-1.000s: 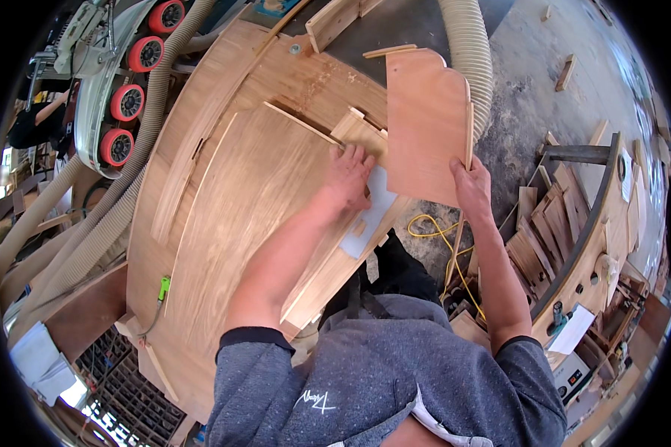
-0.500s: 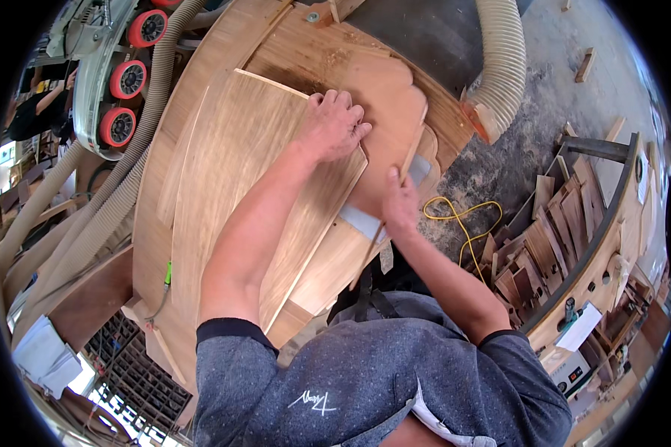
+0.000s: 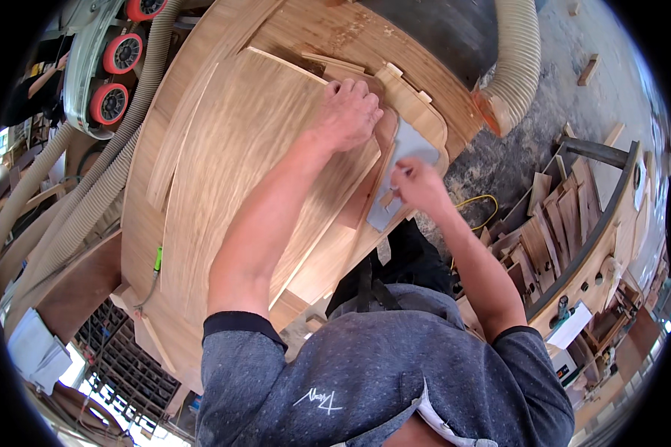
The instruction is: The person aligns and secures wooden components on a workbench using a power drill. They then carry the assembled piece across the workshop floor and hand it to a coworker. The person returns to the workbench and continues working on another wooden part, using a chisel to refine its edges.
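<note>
My left hand (image 3: pixel 348 115) is curled over the far right corner of a large light-wood panel (image 3: pixel 253 141), its fingers closed on the edge. A brown sheet (image 3: pixel 359 207) shows from beneath that panel, mostly hidden by it. To the right is a light-wood shaped board (image 3: pixel 417 112) with a curved edge and small blocks, and a pale grey sheet (image 3: pixel 410 141) lies on it. My right hand (image 3: pixel 419 185) hovers over the grey sheet with fingers bent together, slightly blurred. A small tan wooden tab (image 3: pixel 387 198) shows by its fingertips; whether they grip it is unclear.
A ribbed hose (image 3: pixel 516 67) stands beyond the workbench (image 3: pixel 335 30). Wood offcuts (image 3: pixel 555 216) are piled at right, near a yellow cord (image 3: pixel 479 200). At left are more hoses (image 3: pixel 89 197), red wheels (image 3: pixel 123 54) and a green-handled tool (image 3: pixel 158 258).
The brown sheet has shifted left under the panel, uncovering the shaped board and more of the grey sheet. My right hand has left the brown sheet's edge. My left hand stays at the panel corner.
</note>
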Demonstrator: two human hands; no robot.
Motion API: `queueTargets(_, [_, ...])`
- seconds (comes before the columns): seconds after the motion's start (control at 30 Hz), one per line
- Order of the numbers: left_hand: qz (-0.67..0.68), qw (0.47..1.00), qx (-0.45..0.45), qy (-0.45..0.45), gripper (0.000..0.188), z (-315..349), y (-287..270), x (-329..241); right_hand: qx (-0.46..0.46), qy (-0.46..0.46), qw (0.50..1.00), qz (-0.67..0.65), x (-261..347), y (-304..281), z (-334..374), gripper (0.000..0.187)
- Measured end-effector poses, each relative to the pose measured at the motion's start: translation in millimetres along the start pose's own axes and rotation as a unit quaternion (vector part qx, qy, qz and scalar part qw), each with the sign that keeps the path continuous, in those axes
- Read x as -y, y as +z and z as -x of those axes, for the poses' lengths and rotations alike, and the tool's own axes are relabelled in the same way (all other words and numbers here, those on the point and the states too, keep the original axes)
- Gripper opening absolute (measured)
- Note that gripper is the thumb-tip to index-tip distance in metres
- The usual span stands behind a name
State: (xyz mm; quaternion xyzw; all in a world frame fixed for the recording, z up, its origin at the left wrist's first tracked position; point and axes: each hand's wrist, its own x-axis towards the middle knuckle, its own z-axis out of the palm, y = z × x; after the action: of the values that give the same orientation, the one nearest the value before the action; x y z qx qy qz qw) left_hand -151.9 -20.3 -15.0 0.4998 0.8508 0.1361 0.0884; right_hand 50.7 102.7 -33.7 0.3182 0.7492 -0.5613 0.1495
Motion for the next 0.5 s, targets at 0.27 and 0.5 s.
queueTargets(0.27, [0.071, 0.994, -0.064, -0.051, 0.056, 34, -11, -4, -0.033, -0.016, 0.997, 0.075, 43, -14, -50, 0.045])
queueTargets(0.5, [0.102, 0.936, 0.024, -0.336, 0.101, 193, -21, -59, -0.087, -0.192, 0.938, 0.277, 71, -26, -99, 0.033])
